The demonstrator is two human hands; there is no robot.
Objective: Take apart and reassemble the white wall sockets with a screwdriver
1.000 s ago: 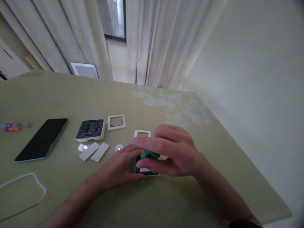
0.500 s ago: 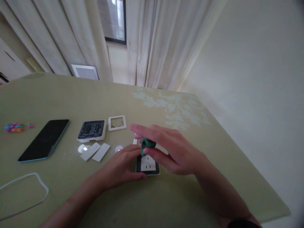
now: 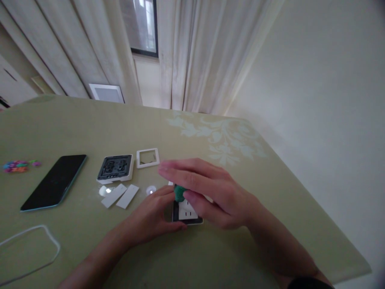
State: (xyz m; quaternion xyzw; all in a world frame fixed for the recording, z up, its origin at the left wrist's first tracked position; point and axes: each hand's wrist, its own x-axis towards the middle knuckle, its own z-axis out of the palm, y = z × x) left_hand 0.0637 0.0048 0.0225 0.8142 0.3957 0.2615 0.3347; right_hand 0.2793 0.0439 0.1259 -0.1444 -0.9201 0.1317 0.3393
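- Pale curtains (image 3: 207,52) hang behind the table, a plain wall (image 3: 331,100) rises on the right, and a greenish cloth (image 3: 120,128) with a light leaf pattern covers the tabletop.
- The left hand (image 3: 156,210) comes in from the lower left, its forearm slanting up and inward, the back of the hand turned upward. Its thumb stretches along the near edge of the socket unit (image 3: 188,214) and its fingers bend round toward the far side, so it grasps the unit between them.
- The socket unit lies flat on the cloth near the middle, its white face with dark slots partly covered by the hands.
- The right hand (image 3: 215,194) reaches in from the lower right, wrist raised above the table, fingers extended to the left and held close together. Thumb and fingers grip a green handle (image 3: 179,193) over the unit's far left part; its lower end is hidden.
- Left of the hands lie two white strips (image 3: 128,196), a clear disc (image 3: 150,190), a dark-faced switch unit (image 3: 116,167) and a white frame (image 3: 157,156).
- Farther left are a phone (image 3: 55,182), small colourful pieces (image 3: 18,166) and a white cable (image 3: 49,235) in a loose curve.
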